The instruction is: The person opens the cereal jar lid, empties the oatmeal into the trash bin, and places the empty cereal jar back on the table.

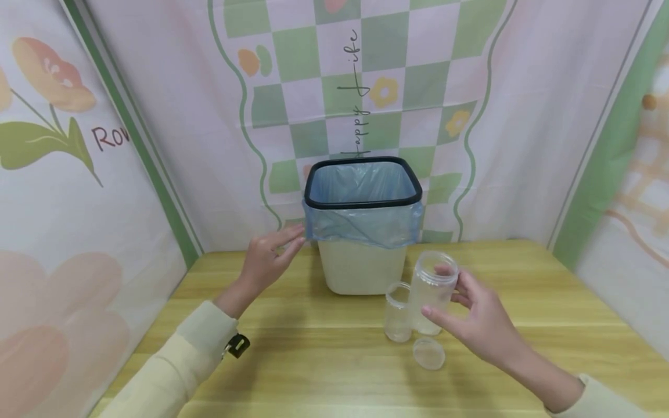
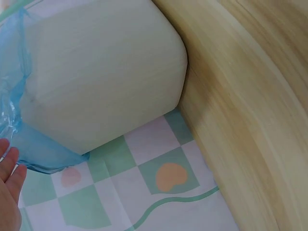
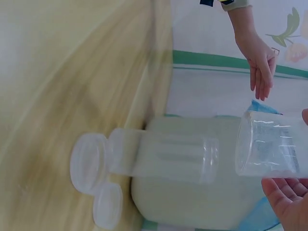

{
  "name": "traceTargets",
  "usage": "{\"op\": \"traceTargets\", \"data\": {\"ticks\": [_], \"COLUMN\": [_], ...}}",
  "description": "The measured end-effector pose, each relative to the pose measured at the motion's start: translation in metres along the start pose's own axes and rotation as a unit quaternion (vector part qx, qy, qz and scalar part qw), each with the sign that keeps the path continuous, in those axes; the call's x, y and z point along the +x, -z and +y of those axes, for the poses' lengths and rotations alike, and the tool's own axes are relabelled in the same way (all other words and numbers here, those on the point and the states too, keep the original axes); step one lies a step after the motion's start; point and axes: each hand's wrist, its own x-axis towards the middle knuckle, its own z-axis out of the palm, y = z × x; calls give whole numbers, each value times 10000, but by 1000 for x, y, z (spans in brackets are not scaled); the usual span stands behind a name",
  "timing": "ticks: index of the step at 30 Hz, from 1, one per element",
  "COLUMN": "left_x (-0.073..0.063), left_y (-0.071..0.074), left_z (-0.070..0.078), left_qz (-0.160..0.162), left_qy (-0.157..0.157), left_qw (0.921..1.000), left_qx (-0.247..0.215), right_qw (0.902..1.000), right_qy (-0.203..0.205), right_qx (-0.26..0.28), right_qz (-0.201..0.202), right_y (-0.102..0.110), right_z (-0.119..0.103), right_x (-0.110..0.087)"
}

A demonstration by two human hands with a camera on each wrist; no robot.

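My right hand (image 1: 486, 325) grips a clear plastic jar (image 1: 431, 299) with no lid on, thumb on one side and fingers on the other. The right wrist view shows this jar lifted off the table. A narrower clear jar (image 3: 163, 154) stands upright on the table just left of it, also uncovered. Two clear lids lie by its base, a larger lid (image 3: 89, 163) and a smaller lid (image 3: 108, 206). My left hand (image 1: 266, 258) is held up with fingers extended at the left side of the bin, close to the blue liner bag (image 2: 48, 149), holding nothing.
A cream trash bin (image 1: 360, 267) with a black rim ring (image 1: 363, 204) stands at the table's back, the blue bag folded over its top. The wooden table (image 1: 313, 371) meets a printed curtain (image 1: 418, 35) behind and at both sides.
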Motion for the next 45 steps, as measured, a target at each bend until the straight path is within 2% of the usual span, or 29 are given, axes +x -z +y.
{"op": "traceTargets", "data": {"ticks": [10,13,20,25,31,40,45], "left_x": [-14,-19,-29,-36,-42,-47,-51], "left_y": [-5,-6,-9,-11,-13,-16,-18], "left_z": [0,-1,-3,-3,-2,-1,-2], "left_qz": [24,17,-169,-278,-390,-474,-518], "left_qy": [-29,26,188,238,371,509,589], "left_qw": [10000,10000,9997,9993,9985,9976,9969], "left_qx": [31,-9,-23,70,71,-34,-65], "right_qw": [9994,9985,9940,9908,9831,9743,9736], "right_qy": [-31,-157,-464,-539,-856,-878,-889], "right_qx": [61,108,462,372,346,690,554], "right_qz": [-336,-504,-877,-1187,-1581,-1956,-2029], "right_y": [-24,-32,-49,-60,-68,-72,-75], "right_z": [4,9,16,20,24,28,32], "right_x": [-18,-22,-30,-33,-35,-34,-34]}}
